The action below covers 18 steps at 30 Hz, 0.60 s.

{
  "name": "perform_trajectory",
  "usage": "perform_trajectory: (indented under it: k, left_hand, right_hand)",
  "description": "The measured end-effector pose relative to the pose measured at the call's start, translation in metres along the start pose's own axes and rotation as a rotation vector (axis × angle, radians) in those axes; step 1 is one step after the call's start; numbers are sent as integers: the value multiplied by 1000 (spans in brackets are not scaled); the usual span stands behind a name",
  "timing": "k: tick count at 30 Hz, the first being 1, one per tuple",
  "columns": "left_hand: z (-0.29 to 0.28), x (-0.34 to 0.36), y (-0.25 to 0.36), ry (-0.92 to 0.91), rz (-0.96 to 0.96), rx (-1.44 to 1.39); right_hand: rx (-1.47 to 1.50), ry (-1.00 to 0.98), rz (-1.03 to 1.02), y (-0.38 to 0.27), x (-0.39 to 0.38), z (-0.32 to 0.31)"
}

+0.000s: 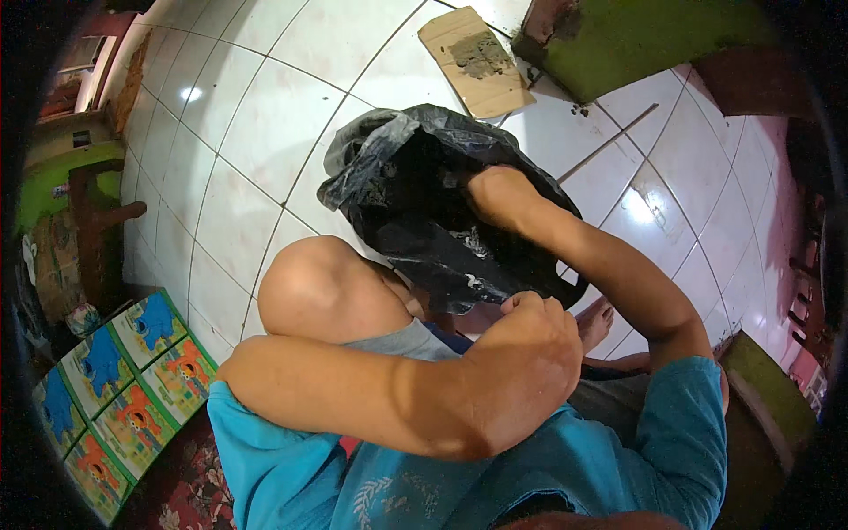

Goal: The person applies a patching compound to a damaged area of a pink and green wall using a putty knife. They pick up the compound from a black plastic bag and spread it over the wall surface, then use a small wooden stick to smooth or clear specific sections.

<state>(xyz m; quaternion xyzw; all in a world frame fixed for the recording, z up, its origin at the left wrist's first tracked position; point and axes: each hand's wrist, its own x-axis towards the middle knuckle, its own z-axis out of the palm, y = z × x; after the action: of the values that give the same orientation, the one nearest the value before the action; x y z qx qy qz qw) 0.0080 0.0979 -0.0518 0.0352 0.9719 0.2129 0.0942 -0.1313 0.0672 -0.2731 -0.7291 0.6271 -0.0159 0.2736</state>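
Observation:
A black plastic bag point(415, 234) stands on the floor in front of me, its mouth spread wide and its rim crumpled. My left hand point(530, 344) is closed on the near edge of the bag, with my forearm crossing in front of my body. Into the bag's mouth reaches my right hand point(499, 194); its fingers disappear in the dark inside, so whatever they touch is hidden. Pale smears mark the bag's inner wall. My bent left knee point(309, 287) is close to the bag's left side.
Beyond the bag, a piece of cardboard point(477, 66) with a grey smear lies on white floor tiles point(256, 115). A thin stick point(609, 141) is to its right. Green furniture point(636, 44) stands at the far right. A patterned mat point(124, 389) lies on the left.

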Motion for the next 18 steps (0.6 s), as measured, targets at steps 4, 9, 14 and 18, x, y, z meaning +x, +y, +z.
perform_trajectory:
  k: [4, 9, 14, 18]
  left_hand:
    - [-2, 5, 2, -45, 9, 33]
    - [-1, 4, 2, 2, -4, 36]
    - [1, 12, 7, 12, -1, 62]
    - [3, 16, 10, 15, 4, 28]
  right_hand:
    - [27, -72, 37, -1, 0, 2]
    - [161, -9, 54, 8, -24, -13]
    - [224, 205, -59, 18, -51, -22]
    - [189, 163, -26, 20, -54, -24]
